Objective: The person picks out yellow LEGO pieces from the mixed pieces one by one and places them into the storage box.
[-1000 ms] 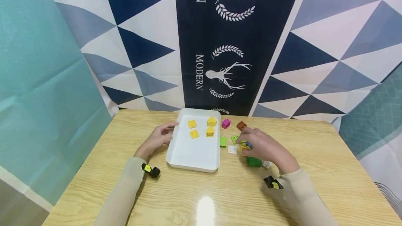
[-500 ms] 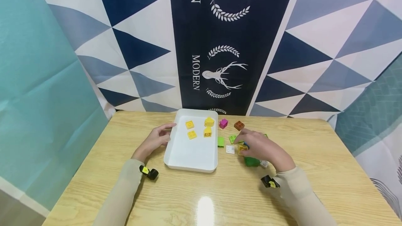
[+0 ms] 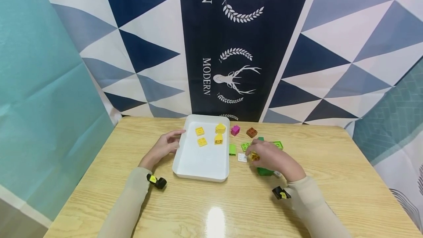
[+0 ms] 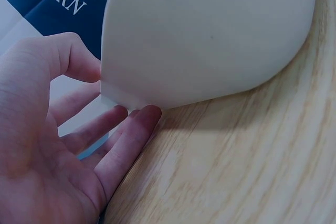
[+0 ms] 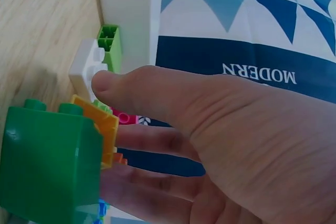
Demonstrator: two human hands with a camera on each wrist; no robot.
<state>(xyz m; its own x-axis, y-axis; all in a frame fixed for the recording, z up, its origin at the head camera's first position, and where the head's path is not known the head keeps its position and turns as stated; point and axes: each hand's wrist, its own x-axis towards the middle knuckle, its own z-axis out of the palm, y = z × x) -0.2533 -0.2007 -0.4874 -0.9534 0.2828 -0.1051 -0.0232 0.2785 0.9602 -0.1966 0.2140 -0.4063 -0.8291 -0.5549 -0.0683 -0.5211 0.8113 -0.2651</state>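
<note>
My left hand [image 3: 164, 148] rests against the left side of a white tray [image 3: 201, 175]. In the left wrist view, the thumb touches the tray's edge and the fingertips lie at its outer wall. My right hand [image 3: 272, 155] is over the loose building bricks right of the tray, its fingers bent at a yellow brick [image 3: 255, 156]. The right wrist view shows the fingers behind this hollow yellow brick [image 5: 107, 124], which leans beside a large green brick [image 5: 50, 163]. There the thumb is apart from it, in front of a white brick [image 5: 83, 69].
Inside the tray lie several yellow bricks [image 3: 218, 139]. A lime green brick [image 3: 232, 150] stands by the tray's right wall. Behind are a magenta brick [image 3: 235, 130] and a brown brick [image 3: 252, 132]. A printed cloth [image 3: 155, 65] hangs along the table's back edge.
My right hand has shifted slightly left, and the yellow brick at its fingers has turned. Green bricks behind this hand show more. The left hand and tray stay together.
</note>
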